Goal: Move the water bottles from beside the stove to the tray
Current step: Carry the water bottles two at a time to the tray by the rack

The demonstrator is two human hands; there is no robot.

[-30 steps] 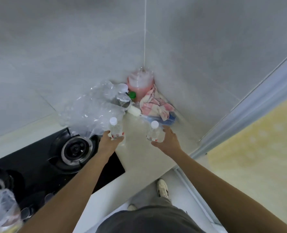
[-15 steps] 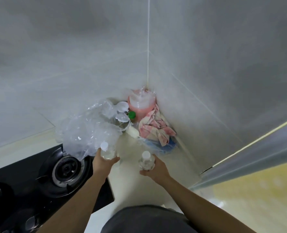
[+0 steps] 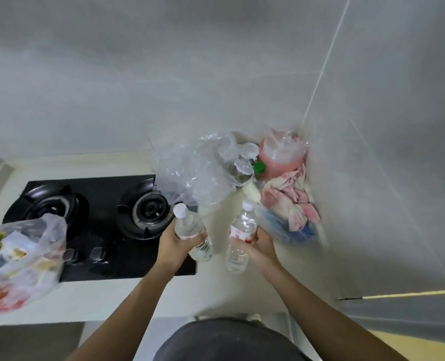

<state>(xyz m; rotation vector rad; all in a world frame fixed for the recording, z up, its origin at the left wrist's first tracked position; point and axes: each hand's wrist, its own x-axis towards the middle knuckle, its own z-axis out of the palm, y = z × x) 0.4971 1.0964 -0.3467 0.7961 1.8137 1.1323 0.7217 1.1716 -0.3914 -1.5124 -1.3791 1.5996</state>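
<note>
Two clear water bottles with white caps are lifted off the counter. My left hand (image 3: pixel 176 243) grips one bottle (image 3: pixel 190 227) around its middle, above the right edge of the black stove (image 3: pixel 99 225). My right hand (image 3: pixel 260 246) grips the other bottle (image 3: pixel 242 235), which has a red-and-white label, over the pale counter (image 3: pixel 216 269) to the right of the stove. Both bottles tilt slightly toward each other at the base. No tray is in view.
Crumpled clear plastic (image 3: pixel 198 170) lies behind the bottles. In the wall corner stand a pink container (image 3: pixel 281 157), a green-capped bottle (image 3: pixel 259 168) and a pink-and-white cloth (image 3: pixel 291 199). A filled plastic bag (image 3: pixel 18 259) sits at the left on the stove's front.
Both hands have lifted their bottles off the counter and drawn them back toward me. The view has swung left, showing the whole stove and the bag.
</note>
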